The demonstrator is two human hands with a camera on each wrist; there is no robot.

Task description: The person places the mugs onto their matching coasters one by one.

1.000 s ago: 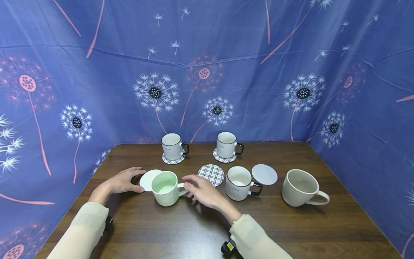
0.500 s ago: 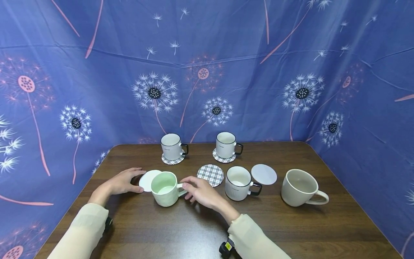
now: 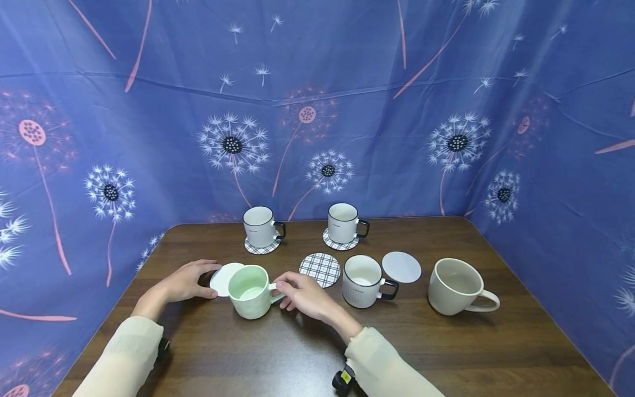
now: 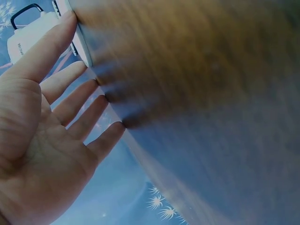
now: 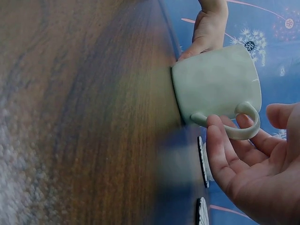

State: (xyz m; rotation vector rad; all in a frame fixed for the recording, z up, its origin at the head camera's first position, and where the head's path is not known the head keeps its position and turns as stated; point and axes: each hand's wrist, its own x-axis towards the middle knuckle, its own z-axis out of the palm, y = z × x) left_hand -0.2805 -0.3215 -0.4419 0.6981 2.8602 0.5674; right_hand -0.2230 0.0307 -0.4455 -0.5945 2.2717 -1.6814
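In the head view a pale green mug (image 3: 249,300) stands upright on the table, its handle facing right. It partly covers a white round coaster (image 3: 221,280) behind it; whether the mug's base overlaps the coaster cannot be told. My left hand (image 3: 187,282) is at the coaster's left edge, thumb and fingers spread apart. Its long fingers (image 4: 86,110) look nearly straight in the left wrist view, tips at the tabletop. My right hand (image 3: 308,298) is at the mug's handle (image 5: 248,131). Its loosely bent fingers lie behind and under the handle, while the thumb (image 5: 281,115) stands apart from it.
Two white mugs with black handles, left (image 3: 259,227) and right (image 3: 342,223), stand on plaid coasters at the back. A plaid coaster (image 3: 319,269), a third black-handled mug (image 3: 360,289), a white coaster (image 3: 402,267) and a large beige mug (image 3: 453,292) lie rightward. Patterned blue cloth (image 3: 382,154) hangs behind.
The whole head view has shifted slightly. The right hand has come a touch closer to the green mug's handle. The left hand and the mugs hold their places on the table.
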